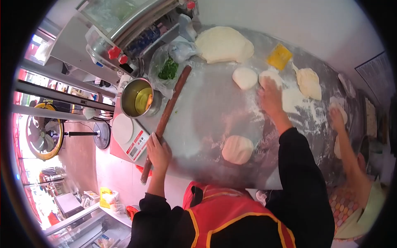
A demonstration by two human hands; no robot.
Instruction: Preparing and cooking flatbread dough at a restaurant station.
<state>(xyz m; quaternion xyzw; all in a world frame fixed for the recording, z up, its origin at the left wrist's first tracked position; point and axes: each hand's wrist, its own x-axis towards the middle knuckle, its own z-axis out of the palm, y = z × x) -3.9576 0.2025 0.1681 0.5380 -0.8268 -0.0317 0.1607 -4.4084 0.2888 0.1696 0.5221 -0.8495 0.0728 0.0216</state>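
My left hand (158, 152) lies over a long wooden rolling pin (173, 102) at the left side of the metal worktop (198, 117); how firmly its fingers close on it is hard to see. My right hand (272, 98) reaches forward, fingertips on a floured round of dough (270, 77). Just left of that round sits another dough ball (244, 78). A flattened dough round (238, 149) rests nearer my body. At the back lies a large slab of dough (225, 45). Right of it are a yellow scraper (280, 56) and an uneven dough piece (309, 83).
A steel pot (136, 98) of yellow oil stands beside a white kitchen scale (130, 136). Behind it, a plastic bag holds chopped greens (168, 68). At the far right, another person's hand (336, 119) touches dough. A machine (133, 28) borders the back left.
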